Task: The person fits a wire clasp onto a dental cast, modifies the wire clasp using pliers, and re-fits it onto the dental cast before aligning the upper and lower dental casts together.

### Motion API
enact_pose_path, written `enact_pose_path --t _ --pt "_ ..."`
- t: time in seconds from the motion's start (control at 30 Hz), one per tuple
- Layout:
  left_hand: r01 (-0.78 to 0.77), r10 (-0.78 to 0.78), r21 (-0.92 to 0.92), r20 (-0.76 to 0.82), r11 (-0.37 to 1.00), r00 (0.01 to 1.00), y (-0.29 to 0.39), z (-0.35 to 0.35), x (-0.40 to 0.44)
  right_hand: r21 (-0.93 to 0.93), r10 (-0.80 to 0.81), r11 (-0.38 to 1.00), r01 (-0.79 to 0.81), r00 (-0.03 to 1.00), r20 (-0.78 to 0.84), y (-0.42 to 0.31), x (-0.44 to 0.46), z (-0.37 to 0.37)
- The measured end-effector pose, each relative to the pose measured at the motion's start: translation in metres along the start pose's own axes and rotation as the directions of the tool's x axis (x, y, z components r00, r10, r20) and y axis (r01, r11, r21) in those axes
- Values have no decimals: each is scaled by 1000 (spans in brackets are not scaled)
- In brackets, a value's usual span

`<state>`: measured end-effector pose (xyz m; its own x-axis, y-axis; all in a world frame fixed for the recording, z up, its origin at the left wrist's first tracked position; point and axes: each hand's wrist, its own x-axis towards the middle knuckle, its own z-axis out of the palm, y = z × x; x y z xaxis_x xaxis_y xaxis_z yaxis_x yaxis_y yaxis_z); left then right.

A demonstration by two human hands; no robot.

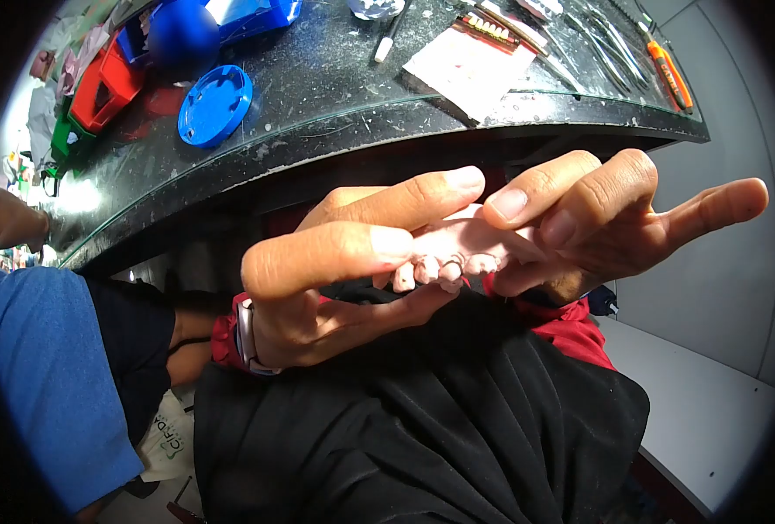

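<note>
A pale pink dental cast with a row of teeth is held above my lap, in front of the bench edge. A thin wire loop appears to bend around one of its teeth. My left hand grips the cast's left end, with the fingers above and the thumb below. On the other end, my right hand closes its thumb and fingers, while the little finger sticks out to the right. The fingers hide much of the cast's base.
The black bench carries a round blue lid, red bin, white-tipped pen, stained paper, metal tools and an orange-handled cutter. A person in blue is close at left. A white surface lies right.
</note>
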<state>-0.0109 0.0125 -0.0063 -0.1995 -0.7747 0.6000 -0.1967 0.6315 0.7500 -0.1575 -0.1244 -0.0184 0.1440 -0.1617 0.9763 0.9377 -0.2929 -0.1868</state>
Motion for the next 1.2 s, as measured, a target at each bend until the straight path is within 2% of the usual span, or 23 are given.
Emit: enact_pose_path --t 0.03,0.2,0.4,0.47,0.5,0.53,0.63,0.87,1.03,1.2 --pt "-4 4 0 19 1000 1000 0 -1 0 -5 -1 1000 1 1000 -9 0 0 0" --pt "-124 126 21 -147 992 981 -4 14 9 -13 1 1000 -2 999 -32 -1 -1 2" --pt "-18 19 12 -66 1000 998 -2 6 2 -24 22 999 -23 999 -43 -3 -2 5" --pt "53 -53 2 -38 999 998 6 3 -2 -24 45 999 -48 994 -101 -5 -4 14" --pt "88 -88 -2 -24 996 996 11 2 -3 -55 63 996 -77 975 -213 -7 -5 21" --pt "123 -123 -5 -10 992 992 14 0 -5 -53 77 995 -90 975 -211 -8 -7 21" --pt "137 -136 -73 19 988 991 13 -3 -6 -72 86 992 -102 977 -197 -8 -11 22" --pt "154 -166 -242 -26 958 986 12 -3 -10 -131 83 986 -105 983 -166 -7 -14 22" --pt "111 -111 -148 4 983 994 7 -4 -9 -140 69 986 -95 982 -177 -7 -14 24" --pt "67 -68 -129 -5 989 998 3 -6 -7 -188 -26 982 -21 969 -244 -2 -16 34"
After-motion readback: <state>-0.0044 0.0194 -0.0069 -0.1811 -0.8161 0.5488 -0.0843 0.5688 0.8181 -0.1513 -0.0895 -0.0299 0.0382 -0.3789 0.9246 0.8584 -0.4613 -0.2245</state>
